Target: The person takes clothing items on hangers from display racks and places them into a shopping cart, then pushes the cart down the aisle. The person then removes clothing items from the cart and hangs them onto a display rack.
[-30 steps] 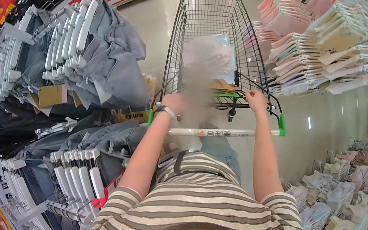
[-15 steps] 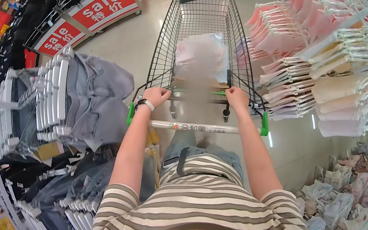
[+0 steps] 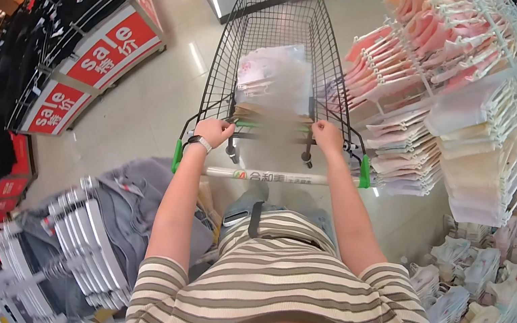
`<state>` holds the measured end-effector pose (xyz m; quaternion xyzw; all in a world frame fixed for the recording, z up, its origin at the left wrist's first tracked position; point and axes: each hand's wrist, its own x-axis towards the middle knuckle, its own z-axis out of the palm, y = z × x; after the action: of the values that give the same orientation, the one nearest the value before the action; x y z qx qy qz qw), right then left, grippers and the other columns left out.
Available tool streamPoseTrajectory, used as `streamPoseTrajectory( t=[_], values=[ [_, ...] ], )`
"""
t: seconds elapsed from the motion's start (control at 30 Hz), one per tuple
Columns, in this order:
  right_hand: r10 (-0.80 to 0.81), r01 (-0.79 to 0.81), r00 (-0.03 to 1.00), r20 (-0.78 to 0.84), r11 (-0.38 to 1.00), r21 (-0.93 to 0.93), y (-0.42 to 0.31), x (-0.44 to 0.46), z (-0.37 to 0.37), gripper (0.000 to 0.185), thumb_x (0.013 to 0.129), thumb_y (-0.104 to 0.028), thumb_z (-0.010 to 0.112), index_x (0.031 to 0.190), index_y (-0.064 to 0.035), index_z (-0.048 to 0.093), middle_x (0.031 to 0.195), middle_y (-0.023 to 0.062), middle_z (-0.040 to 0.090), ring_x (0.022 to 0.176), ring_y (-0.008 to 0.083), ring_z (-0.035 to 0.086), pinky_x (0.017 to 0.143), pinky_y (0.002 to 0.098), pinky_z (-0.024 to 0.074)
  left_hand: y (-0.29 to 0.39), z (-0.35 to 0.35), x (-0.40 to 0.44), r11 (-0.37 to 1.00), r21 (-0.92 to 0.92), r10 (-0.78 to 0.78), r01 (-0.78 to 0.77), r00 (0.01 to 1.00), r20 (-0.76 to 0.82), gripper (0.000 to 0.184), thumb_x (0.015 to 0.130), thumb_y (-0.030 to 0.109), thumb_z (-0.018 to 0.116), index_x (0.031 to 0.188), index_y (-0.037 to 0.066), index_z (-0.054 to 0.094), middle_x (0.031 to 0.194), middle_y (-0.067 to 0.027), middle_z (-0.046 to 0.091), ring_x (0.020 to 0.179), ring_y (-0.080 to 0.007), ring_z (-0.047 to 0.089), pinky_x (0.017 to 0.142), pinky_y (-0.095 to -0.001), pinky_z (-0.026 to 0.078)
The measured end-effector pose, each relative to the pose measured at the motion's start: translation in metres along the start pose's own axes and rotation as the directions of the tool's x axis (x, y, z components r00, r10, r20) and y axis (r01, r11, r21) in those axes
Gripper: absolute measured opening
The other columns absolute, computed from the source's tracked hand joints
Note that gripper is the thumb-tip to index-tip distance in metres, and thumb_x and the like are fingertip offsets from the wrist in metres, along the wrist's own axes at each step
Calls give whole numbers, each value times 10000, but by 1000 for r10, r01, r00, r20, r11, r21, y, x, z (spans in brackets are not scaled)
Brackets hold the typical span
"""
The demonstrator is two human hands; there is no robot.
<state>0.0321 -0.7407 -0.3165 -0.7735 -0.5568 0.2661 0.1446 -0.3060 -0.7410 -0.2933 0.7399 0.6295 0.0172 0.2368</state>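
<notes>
A wire shopping cart [image 3: 218, 76] with green corners stands in front of me, its pale printed handle bar [image 3: 216, 171] across my waist. My left hand [image 3: 214, 132], with a watch at the wrist, is closed on the left part of the cart's rear frame, beyond the bar. Likewise closed, my right hand [image 3: 327, 136] grips the rear frame on the right. Inside the cart lies a stack of light-coloured clothes [image 3: 273, 72], partly blurred, with brown card pieces at its near end.
Denim clothes on white hangers [image 3: 82, 235] hang close at the lower left. Sale signs [image 3: 114, 45] front a rack of black clothes at the upper left. Pastel clothes on hangers [image 3: 473, 143] line the right, close to the cart. Part of a person shows at the far left edge.
The denim rack has slid back and down past my left side. More sale signs and floor have come into view. My left hand has shifted from beside the handle bar onto the cart's rear frame.
</notes>
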Motion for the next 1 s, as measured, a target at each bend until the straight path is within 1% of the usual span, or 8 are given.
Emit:
streamPoseTrajectory(
  t=[0.17, 0.23, 0.43, 0.5, 0.67, 0.87, 0.93, 1.0],
  values=[
    [35, -34, 998, -59, 999, 17, -30, 34, 7, 275, 798, -354, 533, 837, -112, 658, 657, 41, 658, 670, 235, 641, 620, 349, 478, -22, -27, 54, 999, -14, 46, -46, 999, 5, 418, 831, 483, 450, 851, 163, 718, 756, -109, 661, 750, -308, 621, 685, -401, 485],
    [77, -77, 997, 13, 996, 43, -39, 51, 6, 323, 790, -409, 519, 870, -125, 652, 862, 98, 662, 829, 303, 624, 701, 415, 472, -26, -38, 76, 998, -4, 66, -66, 998, 4, 416, 833, 480, 448, 845, 163, 717, 755, -107, 660, 747, -308, 619, 680, -401, 483],
    [112, -111, 993, -36, 994, 13, -66, 97, 1, 306, 783, -398, 526, 865, -132, 654, 840, 96, 664, 812, 301, 624, 685, 412, 477, -36, -61, 140, 994, 28, 108, -110, 993, 52, 410, 834, 472, 443, 835, 164, 715, 736, -110, 654, 726, -317, 612, 667, -415, 479],
    [115, -115, 993, -37, 993, 19, -75, 113, 2, 298, 782, -393, 528, 861, -135, 654, 824, 92, 664, 802, 300, 625, 677, 410, 478, -41, -69, 162, 990, -4, 140, -140, 989, 39, 408, 839, 451, 458, 812, 130, 707, 743, -121, 655, 741, -320, 617, 678, -413, 482],
    [152, -150, 987, -48, 988, 46, -93, 143, 5, 267, 785, -369, 521, 844, -147, 657, 804, 91, 665, 774, 300, 628, 664, 415, 485, -44, -94, 208, 981, 80, 172, -179, 982, 81, 394, 835, 442, 458, 798, 139, 708, 707, -115, 648, 713, -313, 615, 656, -410, 480],
    [225, -225, 974, -28, 974, 12, -112, 175, 13, 242, 810, -301, 483, 858, -141, 658, 826, 118, 662, 794, 325, 633, 688, 441, 484, -56, -111, 265, 974, 27, 225, -227, 973, 54, 323, 827, 375, 475, 796, 166, 718, 689, -99, 652, 679, -308, 614, 625, -402, 480],
    [140, -136, 978, -155, 990, 37, -112, 184, 21, 234, 785, -337, 530, 787, -134, 646, 706, 111, 648, 673, 329, 615, 574, 433, 463, -56, -118, 280, 965, 46, 256, -258, 965, 55, 319, 829, 366, 473, 797, 168, 721, 673, -89, 648, 664, -300, 613, 620, -396, 480],
    [159, -150, 974, -159, 986, 70, -112, 193, 24, 234, 779, -338, 535, 800, -139, 657, 708, 128, 647, 684, 335, 621, 590, 432, 474, -56, -123, 296, 953, 42, 298, -300, 954, 31, 315, 828, 362, 476, 799, 166, 722, 670, -89, 647, 651, -296, 610, 617, -393, 479]
  ],
)
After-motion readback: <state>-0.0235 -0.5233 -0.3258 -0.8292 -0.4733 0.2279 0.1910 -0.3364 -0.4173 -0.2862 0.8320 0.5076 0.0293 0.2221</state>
